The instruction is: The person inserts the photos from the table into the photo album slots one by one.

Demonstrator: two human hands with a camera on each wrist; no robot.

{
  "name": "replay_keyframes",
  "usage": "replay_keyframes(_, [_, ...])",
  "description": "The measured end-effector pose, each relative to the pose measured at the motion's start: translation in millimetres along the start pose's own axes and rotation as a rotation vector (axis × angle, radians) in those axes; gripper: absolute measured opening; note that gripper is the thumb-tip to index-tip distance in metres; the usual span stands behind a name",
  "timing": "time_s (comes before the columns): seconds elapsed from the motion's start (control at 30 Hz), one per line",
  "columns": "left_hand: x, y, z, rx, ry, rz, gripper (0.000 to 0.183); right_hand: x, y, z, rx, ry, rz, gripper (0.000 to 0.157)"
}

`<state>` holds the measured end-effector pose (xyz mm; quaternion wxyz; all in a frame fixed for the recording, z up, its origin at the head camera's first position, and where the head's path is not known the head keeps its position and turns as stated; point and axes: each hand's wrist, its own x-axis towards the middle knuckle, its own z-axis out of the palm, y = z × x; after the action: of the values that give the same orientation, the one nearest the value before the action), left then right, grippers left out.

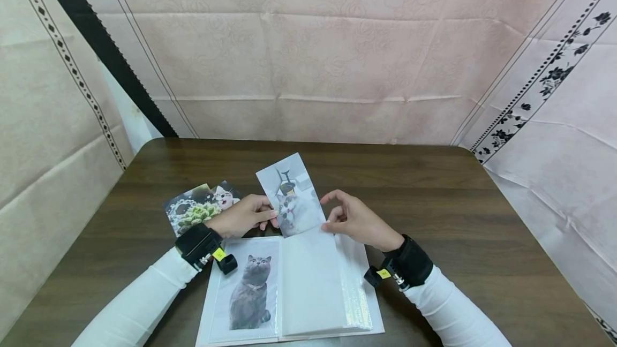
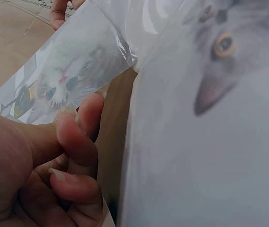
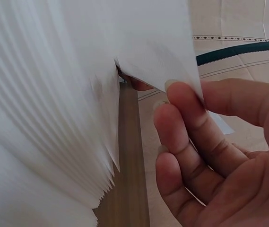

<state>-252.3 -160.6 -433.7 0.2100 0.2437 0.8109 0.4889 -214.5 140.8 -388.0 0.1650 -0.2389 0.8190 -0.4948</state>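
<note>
- noting grips?
- left hand [image 1: 247, 215] pinches cat photo [image 1: 292, 196], right hand [image 1: 360, 220] pinches album page [image 1: 312, 285] at its top corner; photo's lower end sits there.
- risk?
- tilted entry could snag, creasing it.

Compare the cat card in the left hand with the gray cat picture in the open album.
The cat card is pinched by the left hand; the gray cat picture lies on the left page of the album. The card is tilted, sticking out past the album's top edge; the picture sits square with its page. The card's cat is white; the picture's is gray. Both have pale backgrounds.
</note>
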Motion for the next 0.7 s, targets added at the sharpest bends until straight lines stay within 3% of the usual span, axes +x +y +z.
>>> replay_keyframes(0.7, [-0.3, 3.1, 0.1, -0.002, -0.006, -0.013, 0.019, 1.0, 1.4, 1.7, -0.017, 0.013, -0.008, 0.048])
